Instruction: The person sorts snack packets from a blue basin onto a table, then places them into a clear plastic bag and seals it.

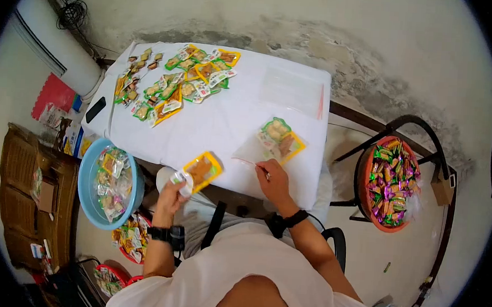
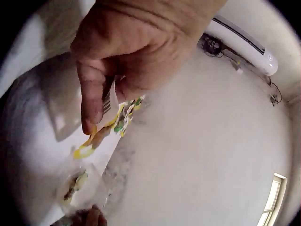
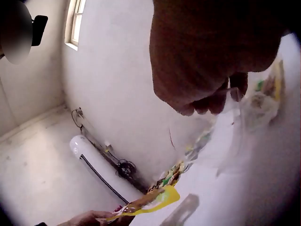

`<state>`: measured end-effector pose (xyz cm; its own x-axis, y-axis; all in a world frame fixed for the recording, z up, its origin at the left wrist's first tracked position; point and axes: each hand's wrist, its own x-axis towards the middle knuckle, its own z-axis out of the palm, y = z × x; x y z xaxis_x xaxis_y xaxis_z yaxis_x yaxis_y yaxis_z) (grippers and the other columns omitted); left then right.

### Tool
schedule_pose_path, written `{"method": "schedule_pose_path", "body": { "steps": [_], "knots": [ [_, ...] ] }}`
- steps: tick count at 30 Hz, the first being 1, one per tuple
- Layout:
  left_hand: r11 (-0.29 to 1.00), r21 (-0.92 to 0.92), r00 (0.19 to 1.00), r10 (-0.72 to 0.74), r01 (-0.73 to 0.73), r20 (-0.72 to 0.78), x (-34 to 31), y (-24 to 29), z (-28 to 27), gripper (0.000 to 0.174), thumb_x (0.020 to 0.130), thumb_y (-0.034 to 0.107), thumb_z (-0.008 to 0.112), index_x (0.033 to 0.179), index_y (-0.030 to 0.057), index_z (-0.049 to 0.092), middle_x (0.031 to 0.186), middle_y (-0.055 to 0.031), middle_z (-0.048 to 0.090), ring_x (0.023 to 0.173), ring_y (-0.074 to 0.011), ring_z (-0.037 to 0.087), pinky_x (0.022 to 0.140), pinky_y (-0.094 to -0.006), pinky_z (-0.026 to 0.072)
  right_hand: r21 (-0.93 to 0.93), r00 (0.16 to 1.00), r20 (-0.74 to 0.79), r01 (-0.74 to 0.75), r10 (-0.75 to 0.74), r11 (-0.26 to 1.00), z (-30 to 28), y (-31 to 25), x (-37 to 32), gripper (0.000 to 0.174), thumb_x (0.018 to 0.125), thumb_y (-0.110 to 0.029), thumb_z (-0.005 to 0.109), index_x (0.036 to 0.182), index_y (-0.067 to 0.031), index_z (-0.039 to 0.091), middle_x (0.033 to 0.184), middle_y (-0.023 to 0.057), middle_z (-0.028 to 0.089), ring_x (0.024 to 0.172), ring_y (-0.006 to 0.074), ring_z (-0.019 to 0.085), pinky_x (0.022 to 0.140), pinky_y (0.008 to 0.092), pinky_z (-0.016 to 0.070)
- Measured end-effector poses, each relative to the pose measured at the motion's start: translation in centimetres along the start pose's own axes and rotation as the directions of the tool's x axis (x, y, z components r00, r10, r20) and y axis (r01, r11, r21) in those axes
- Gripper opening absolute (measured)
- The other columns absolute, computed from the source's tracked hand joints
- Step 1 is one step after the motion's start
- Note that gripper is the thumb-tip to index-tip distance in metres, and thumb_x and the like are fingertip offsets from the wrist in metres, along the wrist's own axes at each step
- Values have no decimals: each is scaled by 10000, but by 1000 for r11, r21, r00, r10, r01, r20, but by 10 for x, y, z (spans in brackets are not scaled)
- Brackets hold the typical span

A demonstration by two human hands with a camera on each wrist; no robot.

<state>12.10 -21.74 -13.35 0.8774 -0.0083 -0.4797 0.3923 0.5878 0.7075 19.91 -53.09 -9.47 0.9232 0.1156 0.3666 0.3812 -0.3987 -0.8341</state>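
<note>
My left hand [image 1: 170,196] grips a yellow-edged snack packet [image 1: 204,172] by its white end, above the table's front edge. In the left wrist view the thumb and fingers pinch that packet [image 2: 98,137]. My right hand [image 1: 273,181] pinches the edge of a clear plastic bag [image 1: 247,149] at the table's front right. Inside the bag lie a green-edged packet [image 1: 276,127] and a yellow-edged packet [image 1: 289,147]. The right wrist view shows the curled fingers [image 3: 216,102] at the bag's clear edge.
Green- and yellow-edged packets [image 1: 206,72] lie in piles on the white-covered table [image 1: 226,115], with small wrapped pieces [image 1: 143,60] at the far left. Flat clear bags [image 1: 295,92] lie at the back right. A blue basin [image 1: 84,180] holds filled bags; a red basin [image 1: 361,186] holds wrapped sweets.
</note>
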Motion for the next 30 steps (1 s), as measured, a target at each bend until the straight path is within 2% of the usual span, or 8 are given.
{"method": "schedule_pose_path", "body": {
  "steps": [9, 16, 20, 25, 27, 28, 29, 30],
  "knots": [
    [998, -21, 991, -48, 51, 125, 3, -41, 65, 322, 873, 23, 507, 1194, -4, 496, 1102, -126, 600, 968, -242, 616, 849, -374, 514, -36, 999, 13, 49, -49, 998, 2, 2, -4, 59, 799, -70, 602, 847, -38, 616, 773, 112, 566, 666, 261, 569, 588, 337, 458],
    [993, 115, 995, -2, 14, -99, 17, -18, 40, 289, 890, 74, 492, 1177, 37, 498, 1044, -92, 619, 881, -182, 632, 717, -322, 545, -39, 999, 43, 13, -12, 999, -6, 3, -4, 57, 798, -51, 605, 846, -21, 611, 761, 113, 564, 658, 248, 565, 593, 328, 456],
    [990, 114, 991, 90, -78, -101, 35, 7, 12, 284, 888, 81, 493, 1170, 53, 496, 974, -63, 635, 786, -150, 634, 623, -276, 534, -28, 1000, 27, 0, 1, 1000, -3, 6, -1, 56, 802, -50, 604, 850, -23, 610, 751, 112, 562, 653, 239, 562, 590, 322, 453],
    [969, 245, 983, 74, -31, -168, 80, 45, 10, 293, 894, 29, 465, 1186, 13, 480, 1006, -75, 620, 837, -171, 624, 693, -290, 526, -55, 1000, 20, 3, -2, 998, -3, 5, 4, 53, 799, -43, 605, 848, -23, 611, 745, 101, 560, 641, 230, 561, 574, 310, 447],
    [974, 164, 982, 169, -154, -80, 108, 49, 14, 274, 888, 87, 523, 1155, 35, 485, 975, -49, 625, 784, -138, 631, 661, -266, 538, -55, 999, 35, -14, 16, 998, -3, 4, 2, 52, 796, -43, 608, 845, -25, 611, 743, 100, 561, 637, 235, 560, 568, 315, 447],
    [873, 477, 967, 199, -101, -159, 116, 57, 20, 329, 864, 88, 543, 1175, 5, 477, 1050, -105, 609, 898, -203, 618, 751, -308, 523, -50, 998, 51, -29, 31, 998, -3, 5, 0, 52, 793, -44, 612, 842, -27, 611, 740, 100, 561, 632, 240, 558, 563, 319, 446],
    [874, 476, 968, 197, -102, -154, 128, 59, 18, 329, 864, 88, 543, 1175, 5, 477, 1050, -105, 609, 898, -203, 618, 751, -308, 523, -55, 998, 48, -29, 32, 998, -3, 5, -1, 52, 793, -44, 612, 842, -27, 611, 740, 100, 561, 632, 240, 558, 563, 319, 446],
    [526, 828, 876, 473, -194, -95, 144, 58, 12, 382, 834, 97, 560, 1193, -2, 471, 1117, -147, 570, 991, -263, 568, 838, -349, 476, -64, 998, 64, -17, 21, 998, -2, 6, -2, 52, 789, -44, 614, 840, -32, 612, 740, 103, 564, 633, 246, 560, 562, 324, 448]
  ]
}}
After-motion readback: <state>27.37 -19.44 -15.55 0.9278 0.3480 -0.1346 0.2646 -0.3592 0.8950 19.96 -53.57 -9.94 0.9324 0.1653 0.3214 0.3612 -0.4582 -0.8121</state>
